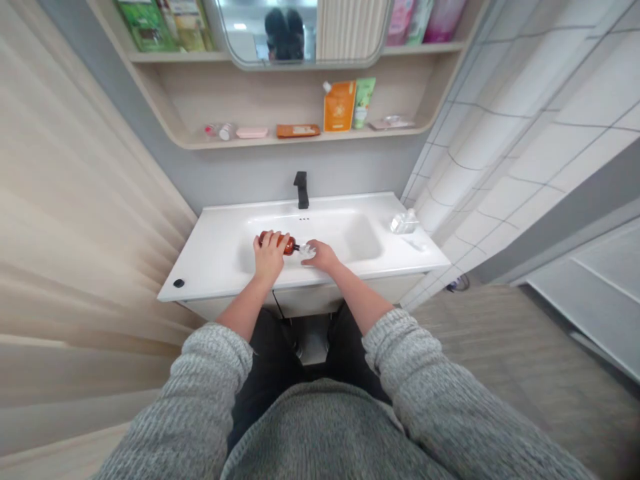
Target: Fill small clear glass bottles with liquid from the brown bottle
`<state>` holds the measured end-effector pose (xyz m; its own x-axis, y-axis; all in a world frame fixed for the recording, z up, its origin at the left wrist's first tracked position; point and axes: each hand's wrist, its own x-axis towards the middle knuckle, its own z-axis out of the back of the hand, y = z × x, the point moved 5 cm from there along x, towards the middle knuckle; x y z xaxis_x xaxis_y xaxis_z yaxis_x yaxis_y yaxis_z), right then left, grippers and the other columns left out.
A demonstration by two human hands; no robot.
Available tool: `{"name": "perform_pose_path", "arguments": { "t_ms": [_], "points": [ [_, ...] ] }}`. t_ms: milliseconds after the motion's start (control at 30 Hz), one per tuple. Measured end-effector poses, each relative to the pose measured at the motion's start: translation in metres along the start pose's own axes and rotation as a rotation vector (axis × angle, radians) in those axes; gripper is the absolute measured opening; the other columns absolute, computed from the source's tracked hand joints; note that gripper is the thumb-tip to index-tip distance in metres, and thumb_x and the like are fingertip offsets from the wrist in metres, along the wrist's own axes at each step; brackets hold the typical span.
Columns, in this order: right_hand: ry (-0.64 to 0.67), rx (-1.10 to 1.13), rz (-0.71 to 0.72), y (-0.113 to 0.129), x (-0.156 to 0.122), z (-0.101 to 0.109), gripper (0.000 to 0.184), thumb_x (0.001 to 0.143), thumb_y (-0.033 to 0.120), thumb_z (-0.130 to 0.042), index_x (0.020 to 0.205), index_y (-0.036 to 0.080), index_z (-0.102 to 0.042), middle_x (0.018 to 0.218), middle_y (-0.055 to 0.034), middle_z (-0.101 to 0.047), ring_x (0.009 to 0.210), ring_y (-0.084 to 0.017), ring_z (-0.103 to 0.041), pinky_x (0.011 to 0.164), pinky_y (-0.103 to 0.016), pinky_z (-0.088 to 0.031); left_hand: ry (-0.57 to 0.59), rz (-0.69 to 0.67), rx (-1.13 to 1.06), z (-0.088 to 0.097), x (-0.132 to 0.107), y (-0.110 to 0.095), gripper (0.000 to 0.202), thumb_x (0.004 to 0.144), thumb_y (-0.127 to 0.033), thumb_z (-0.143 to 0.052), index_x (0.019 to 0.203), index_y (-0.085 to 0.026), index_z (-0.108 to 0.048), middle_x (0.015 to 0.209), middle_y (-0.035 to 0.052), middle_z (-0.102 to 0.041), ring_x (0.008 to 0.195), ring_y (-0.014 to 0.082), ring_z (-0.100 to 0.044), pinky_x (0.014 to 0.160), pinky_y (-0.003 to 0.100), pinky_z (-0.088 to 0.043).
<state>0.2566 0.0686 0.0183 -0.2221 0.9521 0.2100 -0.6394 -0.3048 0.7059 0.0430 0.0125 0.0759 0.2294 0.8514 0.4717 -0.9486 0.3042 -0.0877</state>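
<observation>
My left hand [270, 255] is closed around an amber bottle [289, 246], tipped nearly level above the white sink basin [357, 240]. The bottle's narrow dark neck points right, at a small clear container [307, 251]. That container is in the fingers of my right hand [323, 256], which are curled around it. Neck and container meet or nearly meet; I cannot tell whether they touch. Whether any liquid is passing between them is too small to make out.
Behind the basin rises a black faucet [301, 190]. On the counter, a clear bottle [405, 222] lies at the right and a round black piece [179, 283] at the left. Above, a shelf [240, 141] carries an orange pouch [339, 107] and a green tube [363, 103].
</observation>
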Motion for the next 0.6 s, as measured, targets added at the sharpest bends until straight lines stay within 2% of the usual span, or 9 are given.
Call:
{"name": "perform_pose_path", "arguments": {
  "t_ms": [600],
  "points": [
    [0.01,-0.016,-0.01,0.0022,-0.0009,0.001,0.073,0.067,0.033,-0.107,0.132,0.025,-0.075,0.121,-0.0059,-0.083,0.107,-0.027,-0.079,0.102,-0.041,-0.062,0.002,-0.006,-0.004,0.0034,-0.0003,-0.0025,0.064,0.107,-0.014,-0.045,0.167,-0.033,-0.062,0.173,0.0154,-0.06,0.169,0.0395,-0.043,0.138,0.074,-0.025]
  ]
}}
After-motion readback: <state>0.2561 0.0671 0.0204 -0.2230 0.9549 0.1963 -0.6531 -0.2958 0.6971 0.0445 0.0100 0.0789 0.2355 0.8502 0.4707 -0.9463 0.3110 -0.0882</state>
